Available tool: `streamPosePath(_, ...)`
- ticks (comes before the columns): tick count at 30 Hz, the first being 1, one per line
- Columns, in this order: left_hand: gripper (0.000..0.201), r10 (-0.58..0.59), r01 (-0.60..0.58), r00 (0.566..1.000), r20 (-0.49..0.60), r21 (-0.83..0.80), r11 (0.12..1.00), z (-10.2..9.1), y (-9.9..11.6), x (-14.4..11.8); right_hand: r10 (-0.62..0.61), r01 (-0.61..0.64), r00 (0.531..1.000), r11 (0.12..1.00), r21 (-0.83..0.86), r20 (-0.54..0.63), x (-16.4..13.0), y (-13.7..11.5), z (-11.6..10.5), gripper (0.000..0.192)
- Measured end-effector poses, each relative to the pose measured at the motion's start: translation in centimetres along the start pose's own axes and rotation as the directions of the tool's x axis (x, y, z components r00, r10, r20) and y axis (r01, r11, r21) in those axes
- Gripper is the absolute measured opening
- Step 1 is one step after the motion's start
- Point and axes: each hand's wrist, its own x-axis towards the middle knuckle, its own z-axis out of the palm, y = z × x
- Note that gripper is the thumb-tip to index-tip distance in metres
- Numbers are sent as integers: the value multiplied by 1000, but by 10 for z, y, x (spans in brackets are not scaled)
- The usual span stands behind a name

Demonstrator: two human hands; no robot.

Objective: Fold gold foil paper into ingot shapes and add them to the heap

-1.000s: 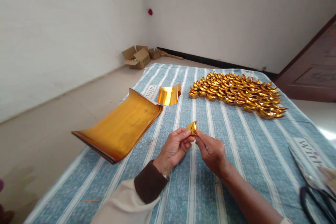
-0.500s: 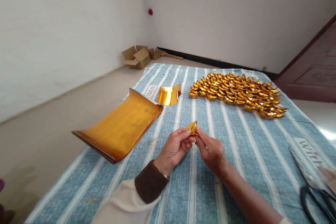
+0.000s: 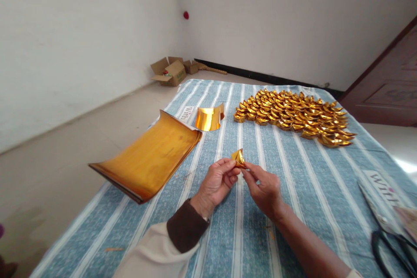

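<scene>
A small folded gold foil piece (image 3: 238, 157) is pinched between the fingertips of my left hand (image 3: 216, 183) and my right hand (image 3: 263, 190), just above the blue striped cloth (image 3: 302, 191). Both hands meet at the middle of the table. A stack of gold foil sheets (image 3: 149, 156) curls at the left, overhanging the table edge. A single curved gold sheet (image 3: 208, 118) stands beyond it. Many finished gold ingot shapes (image 3: 293, 115) lie packed together at the far right.
Black scissors (image 3: 391, 247) lie at the right front corner beside printed paper (image 3: 384, 191). Open cardboard boxes (image 3: 169, 70) sit on the floor by the far wall. A dark wooden door (image 3: 391, 87) is at the right.
My fingers have shifted slightly on the gold foil piece, which has tilted a little to the left. Nothing else moved.
</scene>
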Motion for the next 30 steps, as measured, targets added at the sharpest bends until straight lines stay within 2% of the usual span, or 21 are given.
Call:
streamPosePath(5,13,-21,21,1000,-2,-16,1000,-1,0,0,-18,17,999,1000,22,27,3,-3,-4,23)
streamPosePath(12,14,-43,43,999,-4,1,999,1,0,-1,-133,138,989,987,-83,63,4,1,-7,25)
streamPosePath(20,12,-28,27,999,-28,-14,1000,1,0,-1,-98,101,994,994,-41,54,3,0,-5,24)
streamPosePath(30,19,-48,47,998,-46,-20,999,3,1,-2,-162,170,984,980,-104,80,5,3,-8,24)
